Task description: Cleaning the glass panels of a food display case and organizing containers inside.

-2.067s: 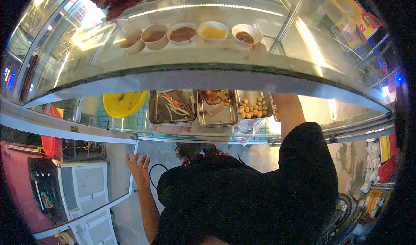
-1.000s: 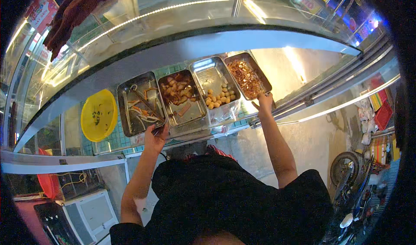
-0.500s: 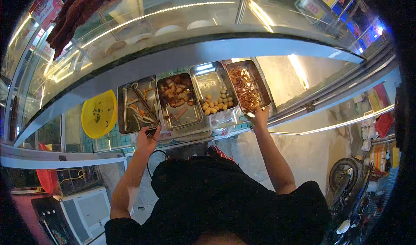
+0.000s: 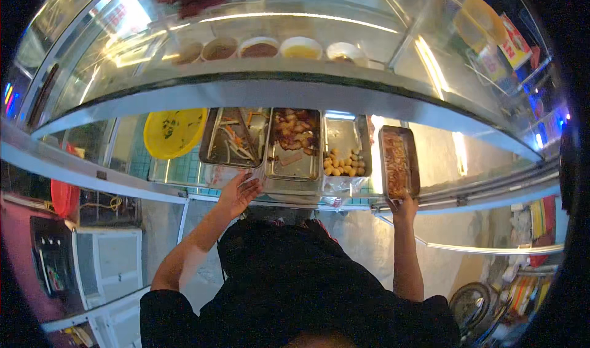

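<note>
My right hand [image 4: 403, 206] grips the near end of a metal tray [image 4: 382, 157] of brown shredded food. That tray is tilted and stands apart, right of the others. My left hand [image 4: 238, 194] is open, fingers spread, just in front of a metal tray of vegetable strips [image 4: 230, 140]; long tongs [image 4: 251, 126] appear to lie across that tray. Beside it stand a tray of browned meat pieces [image 4: 297, 131] and a tray with small peeled eggs [image 4: 344, 163] at its near end. The fingers of my right hand are partly hidden by the tray.
A yellow basket [image 4: 175, 133] with green leaves sits at the far left of the row. The display case's pale frame bar [image 4: 295, 96] crosses above the trays. Several bowls [image 4: 301, 48] stand behind the glass. A sliding rail [image 4: 485, 195] runs along the right front.
My right hand has moved the shredded-food tray rightward, away from the egg tray, and it is now tilted. My left hand has come off the vegetable tray's corner and opened. The view has turned.
</note>
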Tool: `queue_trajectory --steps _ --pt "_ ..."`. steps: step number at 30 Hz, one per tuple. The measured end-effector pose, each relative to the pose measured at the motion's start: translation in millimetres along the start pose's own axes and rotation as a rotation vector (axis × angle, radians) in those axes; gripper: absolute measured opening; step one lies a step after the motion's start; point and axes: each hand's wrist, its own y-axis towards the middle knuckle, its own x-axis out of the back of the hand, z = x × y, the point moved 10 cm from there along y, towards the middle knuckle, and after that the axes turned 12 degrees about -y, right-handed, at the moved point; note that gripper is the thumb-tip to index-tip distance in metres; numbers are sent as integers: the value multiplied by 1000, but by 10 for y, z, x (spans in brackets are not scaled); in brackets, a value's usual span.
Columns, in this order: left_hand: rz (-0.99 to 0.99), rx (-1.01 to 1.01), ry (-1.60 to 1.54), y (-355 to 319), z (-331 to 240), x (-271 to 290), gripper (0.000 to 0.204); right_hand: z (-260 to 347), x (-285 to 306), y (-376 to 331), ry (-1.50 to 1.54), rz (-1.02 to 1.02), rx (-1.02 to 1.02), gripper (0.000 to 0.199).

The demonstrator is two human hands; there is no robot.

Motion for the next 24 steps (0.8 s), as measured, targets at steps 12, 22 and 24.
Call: queue_trajectory --steps 12,22,24 --pt "60 -265 178 -521 -490 36 27 959 -1641 -637 -308 324 279 45" --pt "18 -577 232 -866 -1318 22 32 210 -4391 -1968 -477 831 271 51" --pt "16 -623 229 -927 -1479 141 32 230 -4792 -2037 -568 813 267 58"
